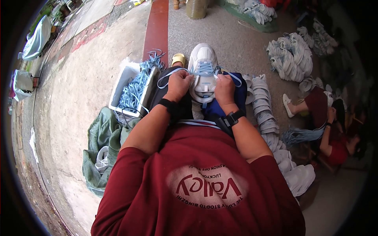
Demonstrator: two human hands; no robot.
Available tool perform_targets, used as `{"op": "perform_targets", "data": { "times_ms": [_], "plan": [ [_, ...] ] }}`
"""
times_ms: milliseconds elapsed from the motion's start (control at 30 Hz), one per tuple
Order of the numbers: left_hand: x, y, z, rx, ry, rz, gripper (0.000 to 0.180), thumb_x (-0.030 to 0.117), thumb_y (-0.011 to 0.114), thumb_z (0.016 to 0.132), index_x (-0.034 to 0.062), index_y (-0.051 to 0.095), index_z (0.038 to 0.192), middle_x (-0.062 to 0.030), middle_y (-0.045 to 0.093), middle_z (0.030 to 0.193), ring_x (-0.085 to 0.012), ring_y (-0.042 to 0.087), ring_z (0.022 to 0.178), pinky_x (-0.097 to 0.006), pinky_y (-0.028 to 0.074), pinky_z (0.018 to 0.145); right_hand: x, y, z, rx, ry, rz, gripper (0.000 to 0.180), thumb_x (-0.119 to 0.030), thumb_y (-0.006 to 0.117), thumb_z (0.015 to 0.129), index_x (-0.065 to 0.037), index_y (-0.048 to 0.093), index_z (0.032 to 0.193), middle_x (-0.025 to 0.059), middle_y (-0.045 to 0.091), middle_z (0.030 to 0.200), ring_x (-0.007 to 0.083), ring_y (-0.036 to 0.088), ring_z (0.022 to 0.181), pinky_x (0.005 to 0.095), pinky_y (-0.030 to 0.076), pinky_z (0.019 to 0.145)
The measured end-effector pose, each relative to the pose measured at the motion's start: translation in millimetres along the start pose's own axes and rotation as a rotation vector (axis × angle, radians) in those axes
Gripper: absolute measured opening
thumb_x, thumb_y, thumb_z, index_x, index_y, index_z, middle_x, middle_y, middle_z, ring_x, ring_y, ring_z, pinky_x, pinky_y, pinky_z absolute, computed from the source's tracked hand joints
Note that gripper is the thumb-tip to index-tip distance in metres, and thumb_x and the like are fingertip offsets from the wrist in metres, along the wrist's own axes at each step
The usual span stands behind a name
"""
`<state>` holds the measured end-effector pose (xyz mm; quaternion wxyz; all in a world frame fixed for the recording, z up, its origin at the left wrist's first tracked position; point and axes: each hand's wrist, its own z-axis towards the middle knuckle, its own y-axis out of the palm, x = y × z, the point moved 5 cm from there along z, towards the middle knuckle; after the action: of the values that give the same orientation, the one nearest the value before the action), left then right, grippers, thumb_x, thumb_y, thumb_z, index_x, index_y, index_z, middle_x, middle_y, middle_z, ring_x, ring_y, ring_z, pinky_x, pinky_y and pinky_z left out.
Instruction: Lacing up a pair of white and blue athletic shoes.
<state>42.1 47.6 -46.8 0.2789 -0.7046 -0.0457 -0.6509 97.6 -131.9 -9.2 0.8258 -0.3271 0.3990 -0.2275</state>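
A white sneaker rests on my lap, its toe pointing away from me. Light blue shoelaces cross over its tongue. My left hand is closed at the left side of the shoe, pinching a lace that loops out to the left. On the other side, my right hand grips the lace, with a loop of it showing to the right. Something small and dark shows at the right fingertips; I cannot make out what it is. The fingertips of both hands are partly hidden.
A white foam box of blue laces stands at my left, above a green sack. Stacked white shoe uppers run along my right. Farther right sits another person near a shoe pile. A metal can stands ahead.
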Motion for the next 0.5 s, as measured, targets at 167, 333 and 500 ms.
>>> {"op": "perform_targets", "data": {
  "times_ms": [167,333,500],
  "plan": [
    [-7.2,7.0,2.2,0.001,-0.069,-0.139,0.018,0.021,0.065,0.075,0.0027,0.062,0.072,-0.0106,0.061,0.064,-0.0206,0.059,0.059,-0.032,0.046,0.059,-2.6,-2.1,-1.4,0.048,-0.034,0.028,0.008,-0.005,0.054,0.074,-0.001,0.060,0.078,0.0176,0.058,0.075,0.0339,0.057,0.074,0.0417,0.047,0.065],
    [16.7,4.4,-5.2,0.016,-0.024,0.166,0.022,0.025,0.066,0.074,0.0036,0.064,0.075,-0.0140,0.063,0.070,-0.0287,0.062,0.067,-0.035,0.048,0.062,-7.8,-12.9,-3.1,-0.027,0.101,-0.003,0.003,-0.007,0.057,0.073,-0.003,0.056,0.072,0.0161,0.056,0.073,0.0343,0.057,0.069,0.0435,0.045,0.061],
    [21.5,0.1,-9.4,0.057,-0.019,0.102,0.018,0.023,0.065,0.074,0.0048,0.064,0.074,-0.0126,0.064,0.071,-0.0282,0.062,0.068,-0.036,0.048,0.062,-51.9,-14.0,-0.3,0.011,-0.301,0.110,0.007,-0.008,0.056,0.073,-0.003,0.055,0.068,0.0155,0.055,0.071,0.0334,0.057,0.068,0.0420,0.045,0.059]
  ]
}}
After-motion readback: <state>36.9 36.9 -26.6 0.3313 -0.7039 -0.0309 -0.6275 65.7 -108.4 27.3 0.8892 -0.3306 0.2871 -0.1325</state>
